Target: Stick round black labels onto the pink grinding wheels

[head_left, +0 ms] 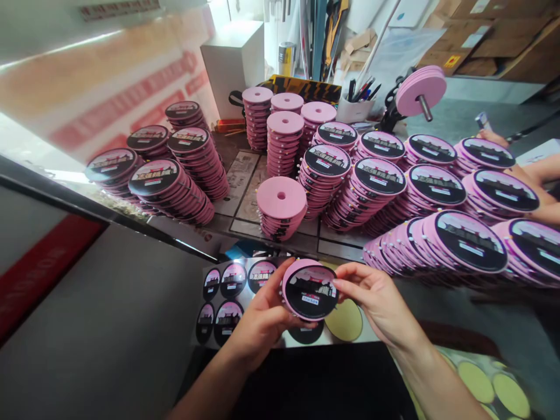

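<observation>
My left hand (260,326) is closed around a round pink spool (289,271) with pins along its rim, held up in front of me. A round black label (308,300) with a pink and black building picture covers its face. My right hand (378,297) pinches the label's right edge between thumb and fingers. Below both hands lies a sheet (370,333) of round labels, with a bare yellow circle (345,321) showing on it. Just beyond, a stack of spools (282,204) stands with a plain pink top.
Several stacks of labelled spools (378,175) fill the bench's right side; more labelled stacks (175,192) stand left. Plain pink stacks (286,125) are behind. A metal spindle (423,108) carries pink discs. Another person's hand (494,140) is at right. A pen cup (355,108) stands at the back.
</observation>
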### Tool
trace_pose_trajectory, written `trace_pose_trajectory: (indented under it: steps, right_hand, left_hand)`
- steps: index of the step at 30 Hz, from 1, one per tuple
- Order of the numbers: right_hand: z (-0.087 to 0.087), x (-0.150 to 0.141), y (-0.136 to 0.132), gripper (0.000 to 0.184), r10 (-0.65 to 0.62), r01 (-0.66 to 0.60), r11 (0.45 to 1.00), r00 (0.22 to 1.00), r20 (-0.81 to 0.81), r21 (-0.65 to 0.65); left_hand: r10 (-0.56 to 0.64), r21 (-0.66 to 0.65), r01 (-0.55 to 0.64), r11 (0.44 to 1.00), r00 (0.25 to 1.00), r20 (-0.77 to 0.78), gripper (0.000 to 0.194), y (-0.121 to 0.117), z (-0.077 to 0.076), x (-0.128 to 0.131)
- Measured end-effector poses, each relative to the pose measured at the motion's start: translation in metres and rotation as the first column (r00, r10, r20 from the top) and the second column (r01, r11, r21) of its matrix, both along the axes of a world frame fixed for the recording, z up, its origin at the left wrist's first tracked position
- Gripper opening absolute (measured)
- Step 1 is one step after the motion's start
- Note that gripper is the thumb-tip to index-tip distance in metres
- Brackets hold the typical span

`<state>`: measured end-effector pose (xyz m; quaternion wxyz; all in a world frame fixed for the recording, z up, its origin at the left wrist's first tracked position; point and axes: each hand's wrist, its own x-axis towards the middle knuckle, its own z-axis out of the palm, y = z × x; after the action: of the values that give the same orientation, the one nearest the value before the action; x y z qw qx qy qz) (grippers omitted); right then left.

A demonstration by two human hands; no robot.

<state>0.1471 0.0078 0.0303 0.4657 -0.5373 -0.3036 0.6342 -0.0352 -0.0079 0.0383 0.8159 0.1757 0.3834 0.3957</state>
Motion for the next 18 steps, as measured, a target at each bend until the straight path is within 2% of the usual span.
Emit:
trace_pose_trajectory:
  steps: [6,18]
  right_hand:
    - [0.0045,-0.0032,-0.0008,0.024,-0.029,0.029,1.000,0.999,0.013,-0.006]
    - [0.0041,-0.0063,-0.0011,0.026,-0.056,0.057,0.998,0.998,0.019,-0.020]
  left_hand:
    - [0.021,-0.009,-0.021,1.000,1.000,-0.011,0.071,0.0007,0.0019,0.0019]
    - [0.008,0.028,-0.008,1.000,1.000,0.004,0.068,-0.0024,-0.0054,-0.0018]
